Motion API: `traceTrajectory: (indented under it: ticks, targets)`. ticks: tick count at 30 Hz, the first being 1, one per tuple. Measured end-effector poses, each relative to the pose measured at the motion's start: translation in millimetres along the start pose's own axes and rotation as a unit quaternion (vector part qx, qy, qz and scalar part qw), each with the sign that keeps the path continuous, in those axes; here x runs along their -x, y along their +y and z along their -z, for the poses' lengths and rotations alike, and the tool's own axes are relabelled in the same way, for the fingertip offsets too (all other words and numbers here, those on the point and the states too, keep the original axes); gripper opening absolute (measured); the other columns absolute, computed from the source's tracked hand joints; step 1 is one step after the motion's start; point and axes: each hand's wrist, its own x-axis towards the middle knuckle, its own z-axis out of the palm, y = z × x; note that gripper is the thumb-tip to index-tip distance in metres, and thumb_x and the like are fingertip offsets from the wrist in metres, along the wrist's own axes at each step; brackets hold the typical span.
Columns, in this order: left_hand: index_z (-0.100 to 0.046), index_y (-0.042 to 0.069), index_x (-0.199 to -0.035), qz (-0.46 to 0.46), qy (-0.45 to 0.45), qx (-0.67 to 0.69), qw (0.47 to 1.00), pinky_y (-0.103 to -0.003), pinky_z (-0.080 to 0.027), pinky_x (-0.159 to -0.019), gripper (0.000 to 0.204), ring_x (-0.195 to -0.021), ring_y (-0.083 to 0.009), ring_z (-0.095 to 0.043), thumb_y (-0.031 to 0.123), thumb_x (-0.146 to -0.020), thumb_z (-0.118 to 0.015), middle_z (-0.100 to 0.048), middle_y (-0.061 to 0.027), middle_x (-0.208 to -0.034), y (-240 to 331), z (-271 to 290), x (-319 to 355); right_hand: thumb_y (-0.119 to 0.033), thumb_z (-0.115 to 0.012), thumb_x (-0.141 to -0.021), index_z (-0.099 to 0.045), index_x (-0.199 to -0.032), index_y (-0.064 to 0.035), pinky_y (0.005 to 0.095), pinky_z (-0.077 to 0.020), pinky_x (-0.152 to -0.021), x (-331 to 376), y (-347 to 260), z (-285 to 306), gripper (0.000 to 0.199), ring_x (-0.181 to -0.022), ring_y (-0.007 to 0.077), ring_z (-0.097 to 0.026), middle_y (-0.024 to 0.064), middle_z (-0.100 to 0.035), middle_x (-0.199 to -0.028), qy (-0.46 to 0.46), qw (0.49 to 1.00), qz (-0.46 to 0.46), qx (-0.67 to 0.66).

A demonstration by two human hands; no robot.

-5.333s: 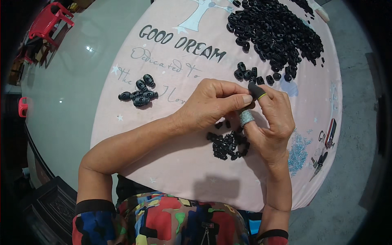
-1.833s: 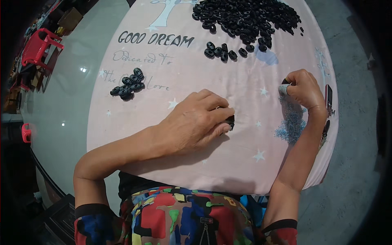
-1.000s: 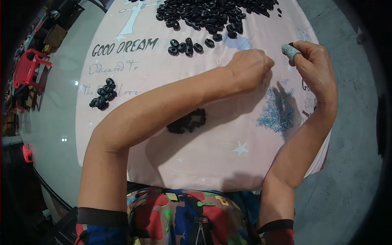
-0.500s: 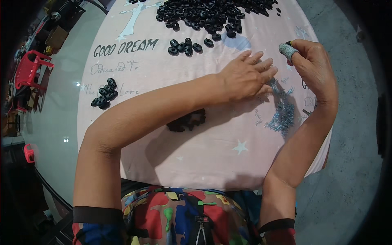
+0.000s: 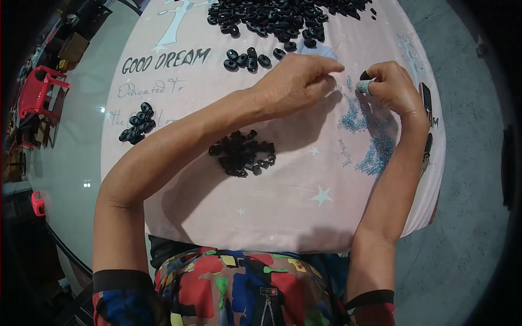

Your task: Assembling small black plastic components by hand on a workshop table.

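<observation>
My right hand (image 5: 399, 89) is closed at the right of the table, pinching a small black cord lock part (image 5: 365, 75). A grey wrap (image 5: 365, 87) covers one of its digits. My left hand (image 5: 304, 81) hovers palm down left of it, one finger stretched out and the others partly curled; nothing shows in it. Below my right hand lies a scattered pile of tiny shiny bluish pieces (image 5: 376, 155) resembling springs. Small black angular parts (image 5: 244, 155) are heaped mid-table beneath my left forearm. Several black oval cord lock pieces (image 5: 252, 60) lie beyond my left hand.
A large pile of black oval pieces (image 5: 272, 19) covers the table's far side. Another small cluster (image 5: 140, 124) lies left. Dark tools (image 5: 427, 103) rest at the right edge of the printed pink tablecloth (image 5: 283, 217). A red chair (image 5: 41, 92) stands on the floor at left.
My left hand has moved left, away from the bluish pieces, and its spread fingers have partly curled. My right hand has shifted left and slightly down, keeping its black part.
</observation>
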Motion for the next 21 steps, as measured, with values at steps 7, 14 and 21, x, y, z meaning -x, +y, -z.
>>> traceTrajectory:
  ticks: [7,14,21]
  targets:
    - [-0.064,-0.001,-0.136,0.118,-0.004,0.058,0.991,-0.029,-0.056,-0.086,0.036,-0.096,-0.0171,-0.070,0.013,-0.104,-0.056,-0.076,-0.0119,-0.106,3,16,13,-0.010,-0.066,-0.069,-0.077,-0.093,0.0029,0.0393,-0.0545,-0.071,0,-17,-10,0.029,-0.068,0.0293,-0.069,0.0227,-0.068,-0.073,0.024,0.995,0.081,-0.045]
    - [-0.062,-0.006,-0.130,-0.077,-0.015,-0.156,0.985,-0.043,-0.053,-0.099,0.035,-0.116,-0.0391,-0.066,0.014,-0.102,-0.058,-0.066,-0.0257,-0.125,11,22,67,-0.009,-0.065,-0.073,-0.075,-0.095,0.0038,0.0411,-0.0542,-0.076,2,-38,-26,0.027,-0.074,0.0360,-0.070,0.0248,-0.068,-0.078,0.052,0.987,0.154,-0.010]
    - [-0.042,-0.001,-0.153,-0.045,-0.155,-0.255,0.953,-0.057,-0.025,-0.122,0.071,-0.151,-0.0470,-0.031,0.053,-0.106,-0.043,-0.038,-0.0265,-0.160,24,16,134,-0.007,-0.065,-0.074,-0.072,-0.090,0.0026,0.0428,-0.0531,-0.073,5,-54,-36,0.020,-0.073,0.0380,-0.068,0.0236,-0.067,-0.079,0.042,0.979,0.194,-0.045]
